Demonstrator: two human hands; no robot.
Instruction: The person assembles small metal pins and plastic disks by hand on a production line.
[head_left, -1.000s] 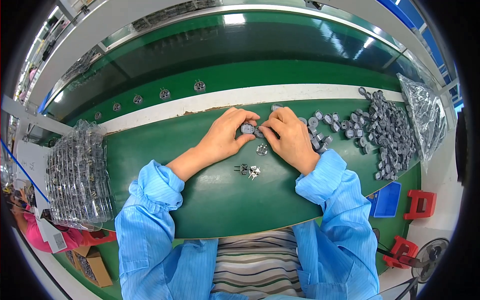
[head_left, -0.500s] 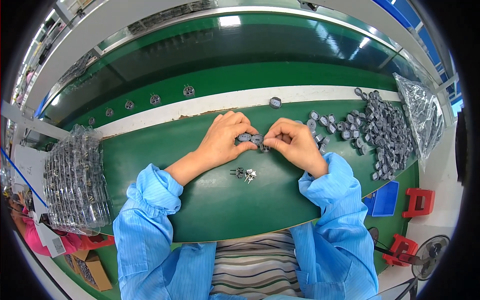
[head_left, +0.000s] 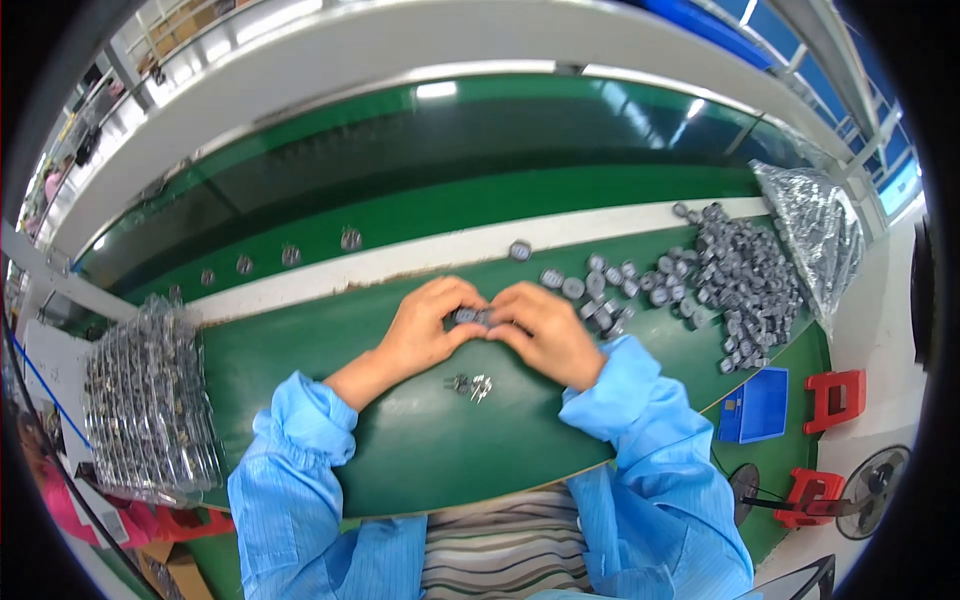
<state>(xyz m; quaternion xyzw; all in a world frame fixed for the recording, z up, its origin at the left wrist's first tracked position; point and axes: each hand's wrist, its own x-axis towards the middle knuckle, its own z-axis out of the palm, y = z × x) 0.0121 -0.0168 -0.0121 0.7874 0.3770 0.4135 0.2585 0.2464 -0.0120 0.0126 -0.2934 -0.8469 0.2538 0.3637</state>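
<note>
Fingers (head_left: 522,303) on either side of a grey part (head_left: 466,315)

This is a factory workshop: beyond the flat green worktable (head_left: 430,450) lies a long green belt (head_left: 450,190); round grey plastic parts (head_left: 745,275) are heaped at the worktable's right.
</note>
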